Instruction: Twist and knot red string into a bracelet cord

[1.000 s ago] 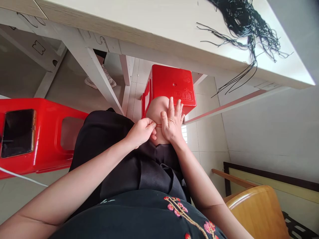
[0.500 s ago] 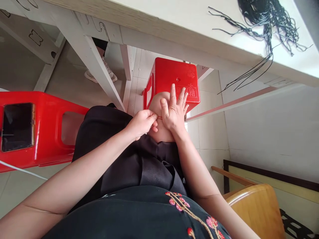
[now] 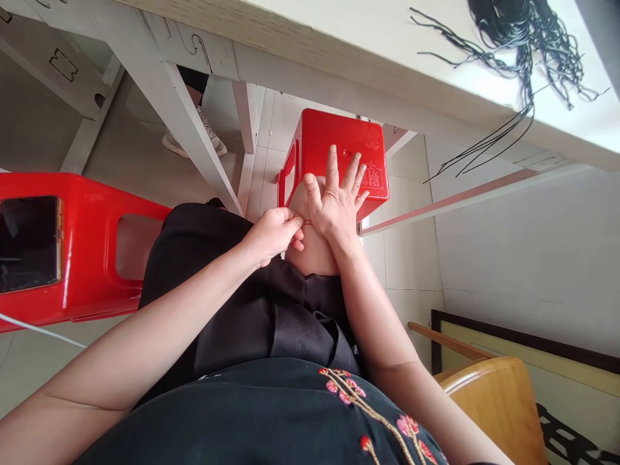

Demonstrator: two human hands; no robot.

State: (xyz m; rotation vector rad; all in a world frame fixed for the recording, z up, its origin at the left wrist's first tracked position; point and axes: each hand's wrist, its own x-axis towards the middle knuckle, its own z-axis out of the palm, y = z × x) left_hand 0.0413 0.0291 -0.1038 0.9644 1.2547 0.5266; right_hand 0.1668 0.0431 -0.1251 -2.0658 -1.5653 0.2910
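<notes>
My left hand (image 3: 275, 236) is closed in a pinch over my bare knee (image 3: 312, 257), with thumb and forefinger on a thin red cord (image 3: 308, 222). A short stretch of the cord runs across the skin to my right hand (image 3: 335, 210) and goes out of sight beneath its palm. That hand lies with its palm on the knee, fingers stretched and spread, pointing away from me. What of the cord lies under the palm is hidden.
Past my knee stands a red plastic stool (image 3: 339, 132). Another red stool (image 3: 92, 239) at left carries a phone (image 3: 29, 242). Black cords (image 3: 526, 58) hang over the edge of the white table (image 3: 368, 39). A wooden chair (image 3: 504, 400) is at lower right; a person's shoe (image 3: 208, 132) shows under the table.
My right hand has slid slightly forward over the knee, its fingers reaching farther across the stool top. My left hand keeps its pinch on the red cord. The view has shifted slightly.
</notes>
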